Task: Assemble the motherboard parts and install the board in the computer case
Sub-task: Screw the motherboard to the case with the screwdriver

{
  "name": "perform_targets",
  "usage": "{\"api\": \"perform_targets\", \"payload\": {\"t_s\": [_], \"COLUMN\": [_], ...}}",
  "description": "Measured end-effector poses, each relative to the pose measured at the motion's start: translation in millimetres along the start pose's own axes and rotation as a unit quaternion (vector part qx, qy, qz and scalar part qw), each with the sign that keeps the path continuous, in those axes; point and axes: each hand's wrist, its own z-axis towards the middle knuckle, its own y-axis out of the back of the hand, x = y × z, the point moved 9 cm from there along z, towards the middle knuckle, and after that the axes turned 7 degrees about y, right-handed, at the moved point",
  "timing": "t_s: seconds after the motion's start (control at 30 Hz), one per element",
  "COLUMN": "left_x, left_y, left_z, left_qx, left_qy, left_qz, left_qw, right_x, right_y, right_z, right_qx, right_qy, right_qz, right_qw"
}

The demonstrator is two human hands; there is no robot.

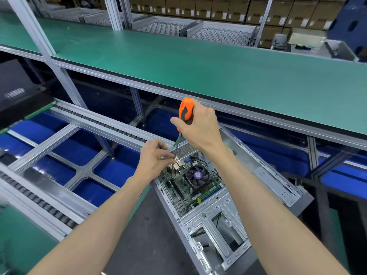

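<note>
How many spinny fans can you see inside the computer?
1: a round black cooling fan with a purple centre, sitting on the green motherboard in the open grey metal case. Hands and arms may hide others.

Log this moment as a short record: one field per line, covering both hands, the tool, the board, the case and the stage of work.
right hand: grips the handle of the orange screwdriver
screwdriver: nearly upright, tip down at the rear corner of the motherboard
left hand: fingers pinched at the shaft, close to the tip
motherboard: lies inside the computer case, CPU fan mounted on it
computer case: open, lying on its side on the bench
stage: screw at rear corner, near the ports, being worked; the screw itself is too small to see
</note>
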Motion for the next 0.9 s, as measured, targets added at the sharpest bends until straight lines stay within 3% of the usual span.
{"api": "perform_targets", "payload": {"t_s": [0.23,0.4,0.9], "left_x": [6.5,13.4,14.7], "left_y": [1.7,-0.3,-0.8], "left_z": [1.7,1.9,3.1], "left_qx": [-0.011,-0.055,-0.094], "left_qy": [-0.003,0.002,-0.048], "left_qz": [-0.034,-0.004,0.043], "left_qw": [0.999,0.998,0.994], "right_x": [-20.0,-28.7,-38.1], "right_y": [-22.7,-35.0,-45.3], "right_z": [-8.6,-12.5,-6.9], "right_qx": [0.009,0.024,0.034], "right_qy": [-0.022,-0.030,-0.038], "right_qz": [0.003,-0.006,-0.003], "right_qw": [1.000,0.999,0.999]}}
